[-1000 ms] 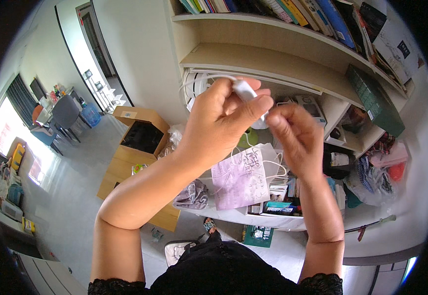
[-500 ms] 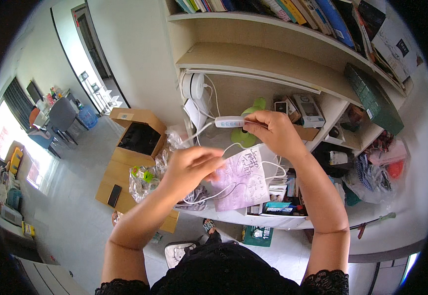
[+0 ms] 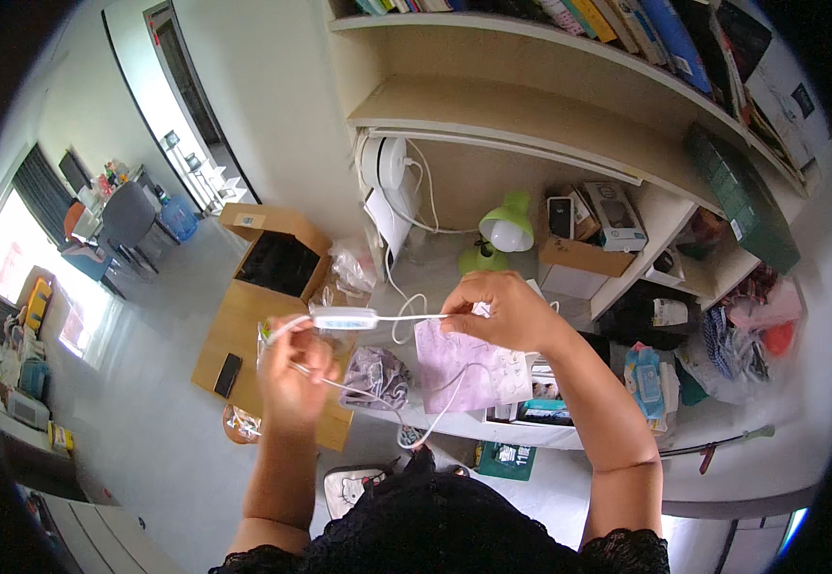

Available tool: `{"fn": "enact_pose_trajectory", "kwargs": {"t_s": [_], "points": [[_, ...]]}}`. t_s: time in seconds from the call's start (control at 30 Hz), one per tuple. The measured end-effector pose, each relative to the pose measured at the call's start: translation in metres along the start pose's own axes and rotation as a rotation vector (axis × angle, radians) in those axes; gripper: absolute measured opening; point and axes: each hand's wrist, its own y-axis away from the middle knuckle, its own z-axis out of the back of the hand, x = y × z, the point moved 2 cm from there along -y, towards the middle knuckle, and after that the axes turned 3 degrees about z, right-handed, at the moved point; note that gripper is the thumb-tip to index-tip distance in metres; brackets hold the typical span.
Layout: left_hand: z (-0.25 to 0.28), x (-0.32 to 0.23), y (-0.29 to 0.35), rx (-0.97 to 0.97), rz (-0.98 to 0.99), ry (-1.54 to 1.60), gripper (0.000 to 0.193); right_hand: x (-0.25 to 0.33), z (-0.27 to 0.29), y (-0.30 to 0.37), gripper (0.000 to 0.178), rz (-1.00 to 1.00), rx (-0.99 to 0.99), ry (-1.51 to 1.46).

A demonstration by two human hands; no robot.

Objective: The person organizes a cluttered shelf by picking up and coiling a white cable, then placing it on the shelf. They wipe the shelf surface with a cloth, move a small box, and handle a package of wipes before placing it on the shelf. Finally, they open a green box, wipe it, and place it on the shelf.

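Observation:
A white inline cord switch (image 3: 344, 318) hangs level between my hands, above the desk. My left hand (image 3: 294, 373), a little blurred, is closed round the white cord at the switch's left end, and a length of cord trails from its fingers. To the right of the switch, my right hand (image 3: 502, 311) pinches the same cord between thumb and fingers. Under it lies a purple sheet with handwriting (image 3: 464, 368), crossed by a loop of cord. Behind my hands stands a green desk lamp (image 3: 507, 225) with a white bulb area.
Beside the sheet sits a grey-purple crumpled bag (image 3: 376, 378). An open cardboard box (image 3: 277, 253) and a phone (image 3: 229, 375) rest on a wooden surface to the left. Shelves (image 3: 502, 115) rise at the back. Small boxes (image 3: 579, 258) stand right of the lamp.
The switch has moved left and down, from my right fingers to beside my left hand. My left hand has closed on the cord; my right hand now grips the cord further along.

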Motion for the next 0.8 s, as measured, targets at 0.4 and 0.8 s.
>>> {"fn": "enact_pose_trajectory", "kwargs": {"t_s": [0.4,0.8], "points": [[-0.006,0.043,-0.042,-0.185,0.162,0.223,0.032,-0.027,-0.072,-0.034,0.015,-0.16,-0.322,-0.555],[0.02,0.038,-0.099,-0.25,0.064,0.384,0.02,-0.005,-0.07,-0.011,0.02,0.237,-0.028,-0.025]]}}
